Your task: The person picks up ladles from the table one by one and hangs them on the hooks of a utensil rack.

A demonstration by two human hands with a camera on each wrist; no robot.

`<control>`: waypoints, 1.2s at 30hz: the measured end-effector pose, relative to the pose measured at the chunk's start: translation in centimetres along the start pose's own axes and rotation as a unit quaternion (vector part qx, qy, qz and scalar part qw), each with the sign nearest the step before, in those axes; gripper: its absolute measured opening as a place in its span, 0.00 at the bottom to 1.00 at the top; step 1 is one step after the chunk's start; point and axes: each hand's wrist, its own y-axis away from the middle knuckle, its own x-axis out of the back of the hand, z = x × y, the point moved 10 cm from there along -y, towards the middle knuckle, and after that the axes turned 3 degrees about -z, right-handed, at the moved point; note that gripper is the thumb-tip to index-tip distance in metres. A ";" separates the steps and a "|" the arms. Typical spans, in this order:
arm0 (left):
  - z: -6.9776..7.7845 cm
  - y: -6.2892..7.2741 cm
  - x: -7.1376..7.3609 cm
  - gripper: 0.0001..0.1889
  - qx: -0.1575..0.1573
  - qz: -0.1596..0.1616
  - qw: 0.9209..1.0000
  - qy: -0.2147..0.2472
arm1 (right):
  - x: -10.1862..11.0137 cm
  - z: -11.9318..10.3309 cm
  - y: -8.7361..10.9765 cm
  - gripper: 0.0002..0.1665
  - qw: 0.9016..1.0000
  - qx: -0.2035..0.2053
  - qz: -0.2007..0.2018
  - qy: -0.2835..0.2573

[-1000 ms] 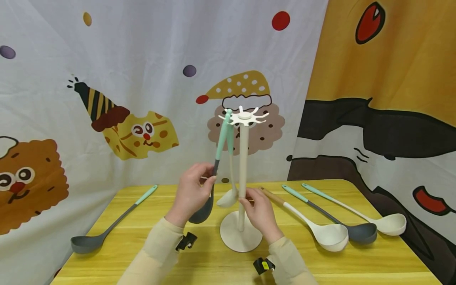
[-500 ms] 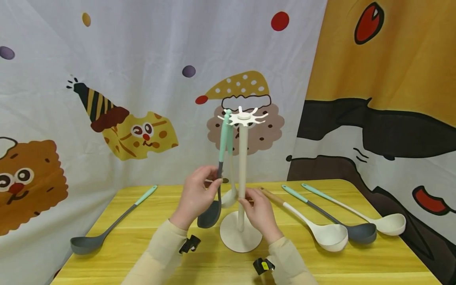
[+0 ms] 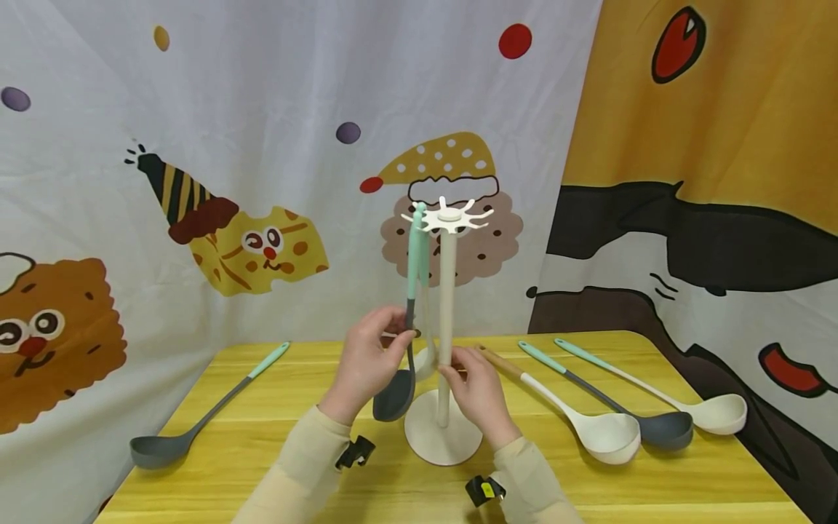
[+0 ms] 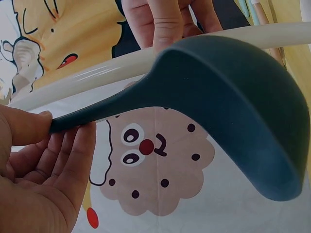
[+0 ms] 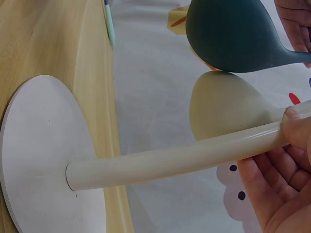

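Note:
My left hand point(image 3: 374, 356) pinches the grey shaft of a dark grey ladle point(image 4: 233, 97) with a mint handle. The ladle hangs nearly upright, its handle top at an arm of the white rack point(image 3: 447, 291); whether its hole sits over the arm I cannot tell. Just behind it hangs a white ladle point(image 5: 228, 104) with a mint handle. My right hand point(image 3: 481, 389) grips the rack's post low down, thumb on one side and fingers on the other. In the right wrist view the post rises from the round base point(image 5: 48, 141).
On the wooden table point(image 3: 275, 407) another grey ladle point(image 3: 160, 449) lies at the left. To the right lie a white ladle with a wooden handle point(image 3: 609, 437), a grey ladle point(image 3: 668, 429) and a white one point(image 3: 720, 413). A patterned cloth point(image 3: 275, 109) hangs behind.
My left hand has moved a little right, bringing the grey ladle from a slant to nearly vertical and its bowl closer to the post. The right hand has stayed on the post.

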 end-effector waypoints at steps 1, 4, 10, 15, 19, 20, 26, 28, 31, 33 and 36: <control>0.0 0.0 0.0 0.10 0.000 0.000 1.000 0.001 | 0.0 0.0 0.0 0.12 1.000 0.001 0.001 0.001; -0.1 0.1 -0.2 0.10 0.002 0.001 1.000 0.000 | 0.0 0.0 0.0 0.13 1.000 0.001 0.003 0.001; -0.5 0.3 -0.6 0.11 0.007 -0.005 1.000 0.001 | 0.0 0.0 0.0 0.13 1.000 0.003 0.002 -0.002; -0.9 0.6 -0.8 0.12 0.013 -0.013 1.000 0.007 | 0.0 0.0 0.0 0.13 1.000 0.001 0.000 -0.003; -1.4 1.0 -0.9 0.14 0.020 -0.019 1.000 0.006 | 0.1 0.0 0.0 0.13 1.000 -0.001 0.001 -0.002; -1.6 1.1 -1.0 0.14 0.024 -0.021 0.999 0.005 | 0.1 0.0 0.0 0.12 1.000 0.000 0.002 -0.002; -2.4 1.8 -1.1 0.15 0.040 -0.028 0.999 0.000 | 0.1 0.0 0.0 0.12 1.000 0.001 0.003 0.000; -2.7 2.0 -1.1 0.15 0.042 -0.030 0.999 -0.003 | 0.1 -0.1 0.0 0.12 1.000 0.000 0.003 0.000; -3.1 2.3 -1.2 0.16 0.041 -0.034 0.999 -0.009 | 0.1 0.0 -0.1 0.11 1.000 -0.003 0.003 -0.001; -3.4 2.5 -1.1 0.18 0.041 -0.036 0.998 -0.013 | 0.1 0.0 -0.1 0.11 1.000 -0.004 0.002 -0.002; -3.9 2.9 -1.1 0.20 0.040 -0.041 0.998 -0.019 | 0.1 0.0 -0.1 0.11 1.000 -0.004 0.003 -0.002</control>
